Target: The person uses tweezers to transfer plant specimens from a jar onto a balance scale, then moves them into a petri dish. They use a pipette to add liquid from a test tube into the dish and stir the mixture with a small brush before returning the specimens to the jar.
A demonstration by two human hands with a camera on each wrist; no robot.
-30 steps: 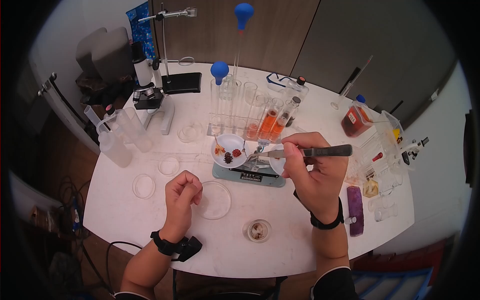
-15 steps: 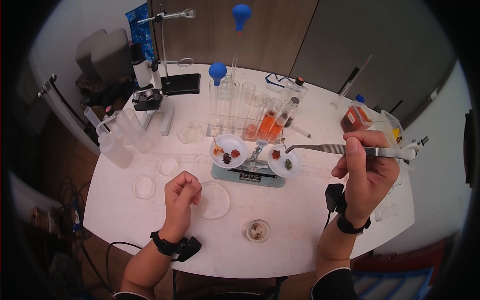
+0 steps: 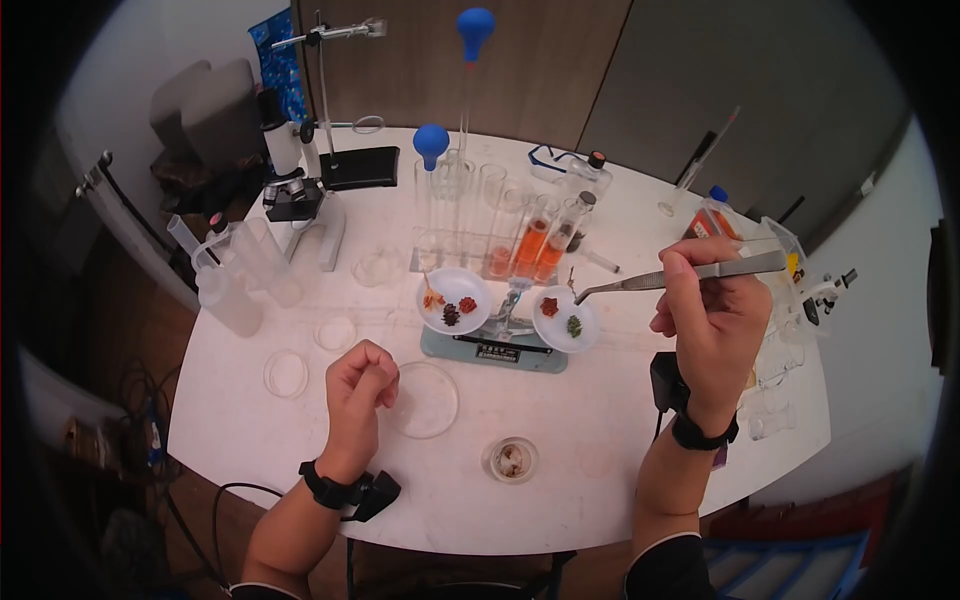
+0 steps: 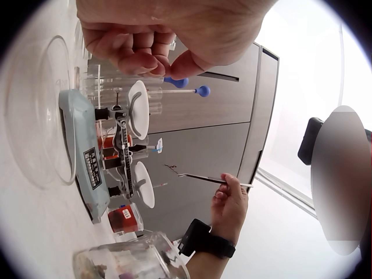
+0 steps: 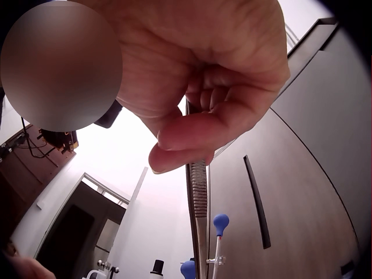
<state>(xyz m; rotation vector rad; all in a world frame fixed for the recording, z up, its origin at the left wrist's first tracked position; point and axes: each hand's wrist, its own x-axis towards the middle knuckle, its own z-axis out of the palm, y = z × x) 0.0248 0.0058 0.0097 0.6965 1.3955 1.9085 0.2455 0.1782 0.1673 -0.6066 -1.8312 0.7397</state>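
Observation:
My right hand (image 3: 718, 330) pinches metal tweezers (image 3: 640, 283) with a bent tip. A thin dark sprig (image 4: 171, 168) hangs at that tip, above the right pan (image 3: 555, 337) of a pale-blue balance (image 3: 440, 346); the left wrist view shows air between sprig and pan. That pan bears a red clump (image 3: 550, 308) and a green clump (image 3: 574, 327). Yellowish, dark and red clumps lie in the left pan (image 3: 466, 282). My left hand (image 3: 357, 405), loosely curled and holding nothing, hovers beside a large glass dish (image 3: 440, 425).
A small jar (image 3: 512, 460) with brownish contents stands at the front. Behind the balance are test tubes with orange liquid (image 3: 530, 248) and blue-bulbed pipettes (image 3: 431, 146). A microscope (image 3: 288, 165) and plastic bottles (image 3: 232, 300) stand left; glassware (image 3: 772, 410) is at the right.
My right hand has carried the tweezers and sprig from the left pan's right edge rightward to over the right pan, then shifted slightly back left. My left hand has stayed put.

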